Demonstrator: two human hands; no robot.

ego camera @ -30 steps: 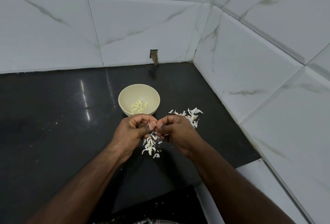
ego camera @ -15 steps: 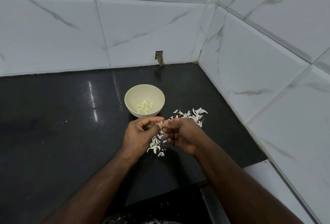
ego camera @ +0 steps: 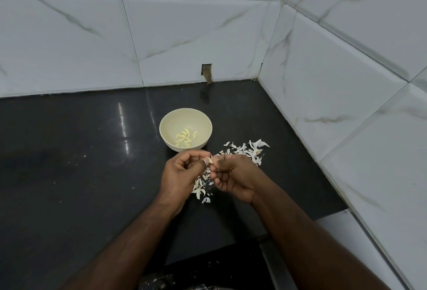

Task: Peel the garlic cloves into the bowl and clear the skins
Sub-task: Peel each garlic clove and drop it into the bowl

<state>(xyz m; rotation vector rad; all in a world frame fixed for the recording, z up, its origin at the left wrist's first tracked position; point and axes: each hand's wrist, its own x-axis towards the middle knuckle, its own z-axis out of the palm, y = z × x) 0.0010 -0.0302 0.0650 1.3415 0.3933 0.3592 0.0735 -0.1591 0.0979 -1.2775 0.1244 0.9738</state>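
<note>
A small cream bowl point(ego camera: 168, 120) stands on the black counter, with several peeled garlic cloves point(ego camera: 185, 138) inside. Just in front of it my left hand point(ego camera: 181, 174) and my right hand point(ego camera: 233, 178) meet, fingers curled. Between their fingertips they pinch one garlic clove point(ego camera: 209, 159), mostly hidden. White garlic skins point(ego camera: 248, 150) lie scattered to the right of the bowl, and a second heap of skins point(ego camera: 202, 187) lies on the counter under my hands.
The black counter point(ego camera: 80, 174) ends at white marble-look tiled walls behind and to the right, forming a corner point(ego camera: 258, 77). A small notch point(ego camera: 206, 72) is cut in the back wall. The counter's front edge drops away near my forearms.
My view has shifted slightly, so the bowl and hands sit a little more to the right in frame. My fingers keep working the clove; the hands stay together over the skins.
</note>
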